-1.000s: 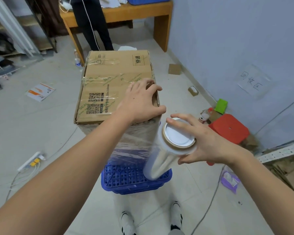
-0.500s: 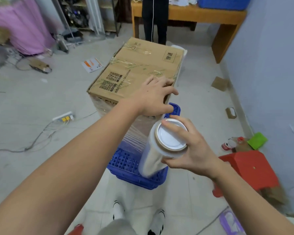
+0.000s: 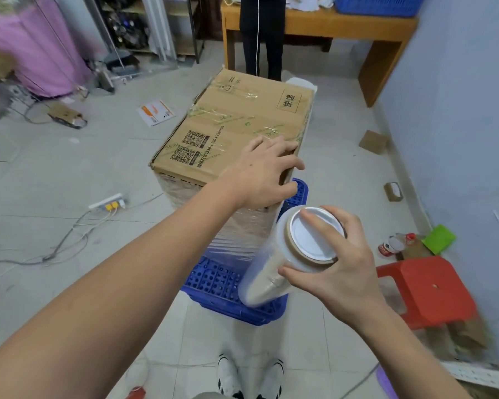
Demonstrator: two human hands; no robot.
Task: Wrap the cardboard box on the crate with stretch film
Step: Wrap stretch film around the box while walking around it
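Roll point(image 3: 274, 266) now nearer box point(image 3: 236, 125) corner, hands unchanged.

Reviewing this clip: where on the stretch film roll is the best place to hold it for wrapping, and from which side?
Hold the stretch film roll at its top end, from above, as the right hand does now: fingers round the rim, one on the white end cap. The roll stands nearly upright beside the cardboard box, so a top grip probably leaves the film free to unwind.
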